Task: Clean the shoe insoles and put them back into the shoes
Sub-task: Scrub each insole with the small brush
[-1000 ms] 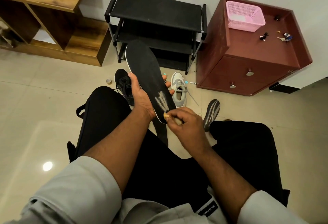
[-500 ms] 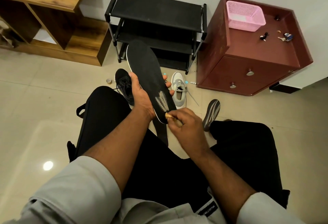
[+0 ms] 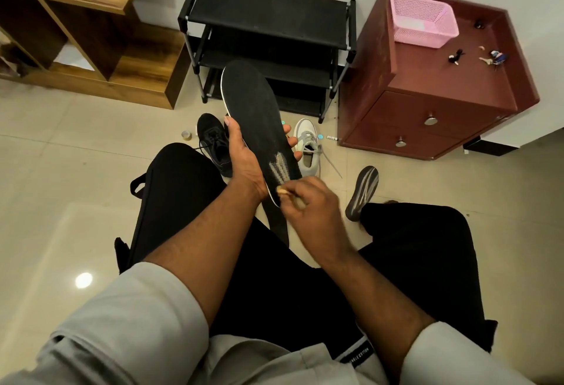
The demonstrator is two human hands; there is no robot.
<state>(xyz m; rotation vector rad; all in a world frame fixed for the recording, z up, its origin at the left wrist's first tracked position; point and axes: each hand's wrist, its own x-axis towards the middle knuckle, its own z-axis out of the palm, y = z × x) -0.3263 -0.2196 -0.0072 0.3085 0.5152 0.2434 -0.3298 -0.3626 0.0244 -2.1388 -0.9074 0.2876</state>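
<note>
left hand [image 3: 244, 158]: you hold the insole [image 3: 256, 122] at mid-length, thumb on the left edge, fingertips wrapped round the right edge; centre of frame.
right hand [image 3: 308, 201]: curled round a small tan tool [image 3: 282, 191], probably a brush or scraper, too blurred to say; its tip meets the insole's heel end.
insole: black top, white rim, toe pointing to the upper middle of the frame, heel toward you, raised off the floor above your knees; grey-white streaks near the heel.
handling: looks light, thin and bendy, likely foam, so it will flex under pressure. Grip the edges at the waist as you do, back the worked spot from below. Fabric top looks grippy, not slippery.
second insole [image 3: 279, 226]: dark strip below the hands, between your knees; mostly hidden.
black shoe [image 3: 213, 143]: on the floor, left of the left hand.
grey shoe [image 3: 308, 149]: on the floor just right of the insole, laces loose.
third shoe [image 3: 363, 192]: sole up, lower right of the grey one.
shoe rack [image 3: 268, 48]: black, upper middle.
cabinet [image 3: 427, 116]: red-brown, upper right, pink basket [image 3: 424, 24] on top.
</note>
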